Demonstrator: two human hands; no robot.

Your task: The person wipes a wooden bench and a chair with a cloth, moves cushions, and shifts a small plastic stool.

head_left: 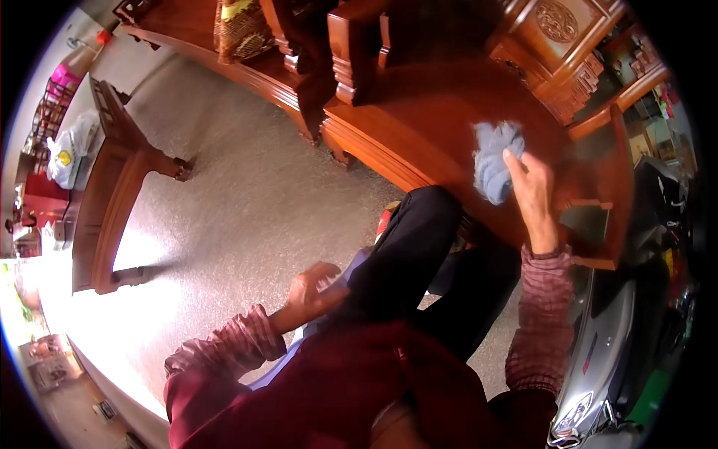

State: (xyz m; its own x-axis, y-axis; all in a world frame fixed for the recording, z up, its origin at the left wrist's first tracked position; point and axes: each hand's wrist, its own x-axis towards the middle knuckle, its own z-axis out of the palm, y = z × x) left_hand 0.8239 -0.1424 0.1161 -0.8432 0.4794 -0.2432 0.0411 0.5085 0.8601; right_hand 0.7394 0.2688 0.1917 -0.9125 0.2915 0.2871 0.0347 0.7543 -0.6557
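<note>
A crumpled blue-grey cloth point(493, 161) lies against the reddish-brown wooden seat point(426, 101). My right hand point(532, 183) is closed on its right side, the thumb pressing on top. Beside my left thigh, my left hand point(310, 292) is slightly blurred, with its fingers curled. Something pale shows between those fingers, too small and smeared to name. A blue-purple edge point(277, 373) runs under that wrist and along my leg; what it belongs to is mostly hidden. My legs in dark trousers point(411, 236) reach up to the front of the seat.
Carved armrests and a backrest point(557, 30) rise around the seat. Another wooden bench point(194, 49) with a woven basket point(243, 34) stands beyond. At left is a low wooden table point(112, 179) bearing a plastic bag point(71, 153). A grey motorbike point(602, 337) stands close on my right.
</note>
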